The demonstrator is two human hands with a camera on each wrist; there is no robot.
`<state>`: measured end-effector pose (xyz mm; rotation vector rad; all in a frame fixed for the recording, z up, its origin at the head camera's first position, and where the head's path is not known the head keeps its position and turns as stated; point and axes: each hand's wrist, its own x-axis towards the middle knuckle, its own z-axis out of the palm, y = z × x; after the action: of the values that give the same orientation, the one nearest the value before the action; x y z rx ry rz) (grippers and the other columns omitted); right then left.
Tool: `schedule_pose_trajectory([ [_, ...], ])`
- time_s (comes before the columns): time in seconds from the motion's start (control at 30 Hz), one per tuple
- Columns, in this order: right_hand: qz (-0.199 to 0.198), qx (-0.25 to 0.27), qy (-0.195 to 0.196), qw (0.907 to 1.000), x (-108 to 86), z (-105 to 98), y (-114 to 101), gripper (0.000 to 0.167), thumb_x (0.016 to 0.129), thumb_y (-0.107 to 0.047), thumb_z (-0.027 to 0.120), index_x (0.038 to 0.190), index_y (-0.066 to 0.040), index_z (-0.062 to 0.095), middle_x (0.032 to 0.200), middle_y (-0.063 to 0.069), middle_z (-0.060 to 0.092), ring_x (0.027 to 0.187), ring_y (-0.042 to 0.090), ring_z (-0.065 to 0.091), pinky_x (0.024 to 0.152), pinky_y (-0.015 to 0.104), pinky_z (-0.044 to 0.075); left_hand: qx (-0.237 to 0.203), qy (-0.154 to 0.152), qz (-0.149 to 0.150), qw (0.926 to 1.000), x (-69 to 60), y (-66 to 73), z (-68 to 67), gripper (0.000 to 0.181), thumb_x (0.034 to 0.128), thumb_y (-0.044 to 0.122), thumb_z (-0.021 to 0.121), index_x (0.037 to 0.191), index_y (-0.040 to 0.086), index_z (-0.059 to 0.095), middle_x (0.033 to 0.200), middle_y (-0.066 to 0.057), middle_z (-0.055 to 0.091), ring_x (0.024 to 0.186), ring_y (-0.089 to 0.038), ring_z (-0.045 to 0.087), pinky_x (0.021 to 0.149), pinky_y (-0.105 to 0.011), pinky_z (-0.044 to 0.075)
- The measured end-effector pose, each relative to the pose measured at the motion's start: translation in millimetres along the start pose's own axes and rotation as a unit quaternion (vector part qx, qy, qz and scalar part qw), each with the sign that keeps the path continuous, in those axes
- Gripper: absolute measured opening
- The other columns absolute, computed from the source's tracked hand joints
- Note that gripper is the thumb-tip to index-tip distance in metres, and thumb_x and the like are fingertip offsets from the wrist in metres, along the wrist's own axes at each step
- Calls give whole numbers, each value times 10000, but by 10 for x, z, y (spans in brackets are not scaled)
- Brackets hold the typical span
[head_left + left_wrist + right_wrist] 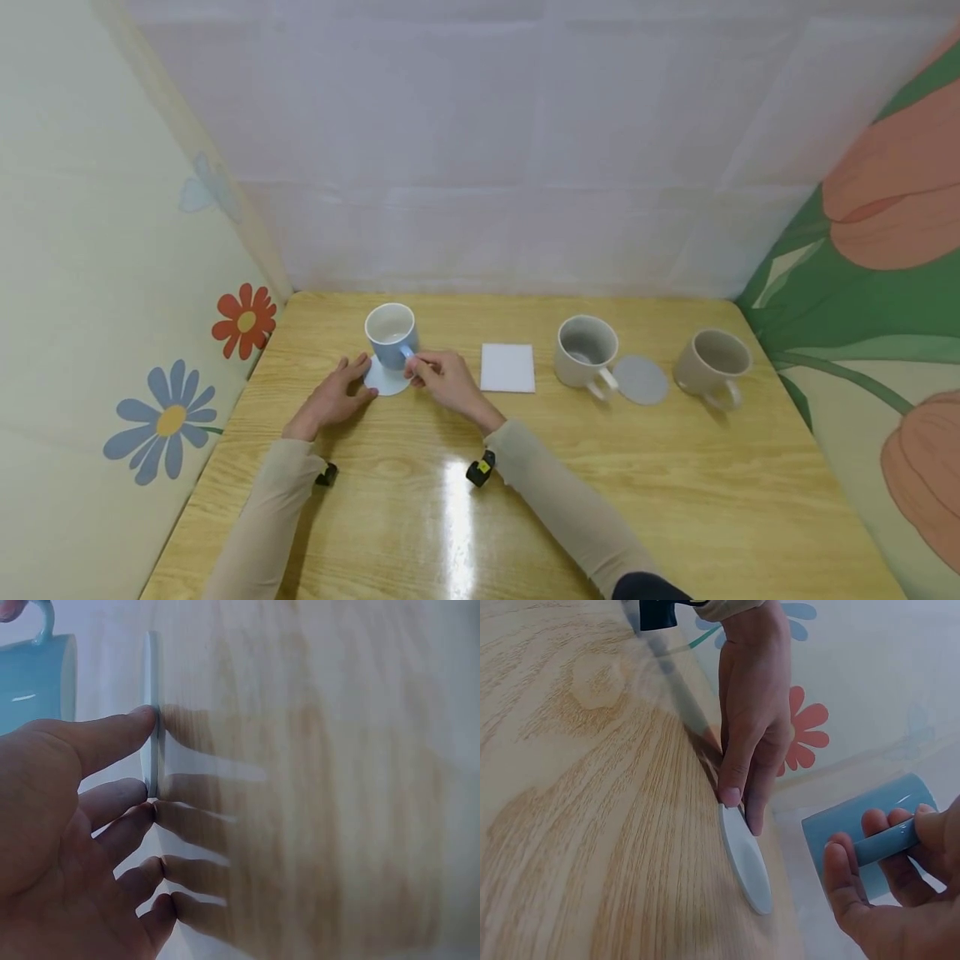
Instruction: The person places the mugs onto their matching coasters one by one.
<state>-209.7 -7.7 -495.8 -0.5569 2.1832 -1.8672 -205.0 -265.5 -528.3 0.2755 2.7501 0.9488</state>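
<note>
Right fingers (844, 874) gripping raised blue mug (394, 353) by handle (887, 842); left fingers (114, 802) lying extended, round coaster (386, 382) touching their tips.

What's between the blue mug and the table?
A pale round coaster, under the raised mug; the right wrist view shows it, with a gap above.

Right of centre in the head view, a flat white square (507, 367) lies on the yellowish wood-grain table (750, 500). Farther right stand an upright pale grey mug (572, 368), a flat grey disc (642, 381), and an upright beige-grey mug (690, 373). Pale white cloth (510, 150) spans the upper middle; at the left, a cream sheet (60, 250) bears a red flower (245, 322) above a blue one, and coral-and-green floral fabric (892, 187) fills the right edge.
</note>
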Motion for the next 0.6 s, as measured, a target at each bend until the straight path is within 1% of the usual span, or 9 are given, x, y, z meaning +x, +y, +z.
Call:
schedule_pose_trajectory([
  [0.13, -27, -21, -36, 10000, 17, 4, 27, 288, 1112, -152, 583, 1173, 60, 767, 1049, 222, 764, 1012, 505, 737, 925, 598, 631, 65, 15, -1, 10000, -2, 3, 5, 682, 1072, 224, 656, 1630, -24, 352, 1734, -222, 259, 1584, -599, 98, 1252, -760, 159],
  [0.37, -46, 88, -47, 9999, 51, 21, 56, 276, 1103, -135, 595, 1163, 77, 761, 1053, 255, 758, 1006, 519, 735, 927, 609, 629, 64, 52, -5, 10000, -6, 11, 13, 675, 1075, 212, 649, 1631, -28, 352, 1731, -227, 262, 1582, -603, 99, 1255, -756, 158],
  [0.6, -20, 58, -53, 10000, 69, 53, 94, 260, 1095, -124, 603, 1127, 74, 768, 1033, 242, 763, 986, 506, 739, 908, 569, 645, 71, 100, 70, 9999, -23, 12, 21, 678, 1067, 208, 659, 1626, -33, 360, 1723, -236, 276, 1576, -610, 114, 1246, -769, 163],
])
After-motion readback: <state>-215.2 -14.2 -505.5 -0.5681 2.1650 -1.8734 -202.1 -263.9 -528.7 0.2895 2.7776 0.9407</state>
